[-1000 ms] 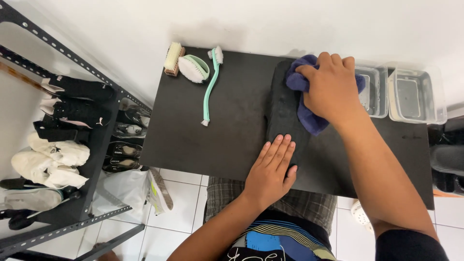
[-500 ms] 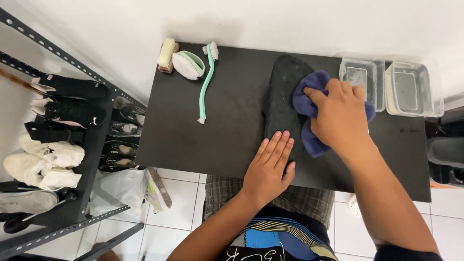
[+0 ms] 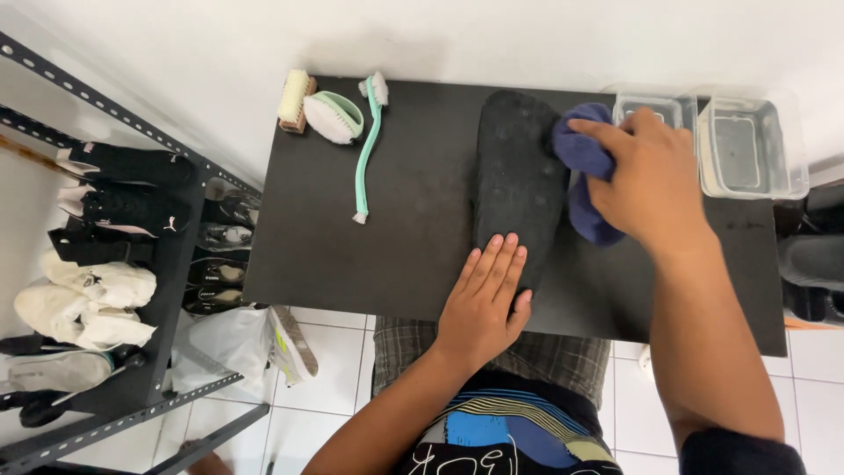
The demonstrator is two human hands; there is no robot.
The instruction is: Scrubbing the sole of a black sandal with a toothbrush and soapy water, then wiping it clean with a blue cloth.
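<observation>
A black shoe (image 3: pixel 517 171) lies sole-up on a black table (image 3: pixel 404 237). My left hand (image 3: pixel 484 299) rests flat, fingers together, on the shoe's near end and pins it down. My right hand (image 3: pixel 651 180) is closed on a crumpled dark blue cloth (image 3: pixel 584 167), which it presses against the shoe's right edge near the far end.
Along the table's back edge lie a wooden brush (image 3: pixel 293 99), a mint oval brush (image 3: pixel 334 116) and a long mint-handled brush (image 3: pixel 367 145). Two clear plastic tubs (image 3: pixel 753 145) stand at the back right. A metal rack (image 3: pixel 114 237) with several shoes stands to the left.
My right hand has slid the blue cloth from the shoe's far end to its right side. My left hand has stayed on the shoe. The view has shifted a little.
</observation>
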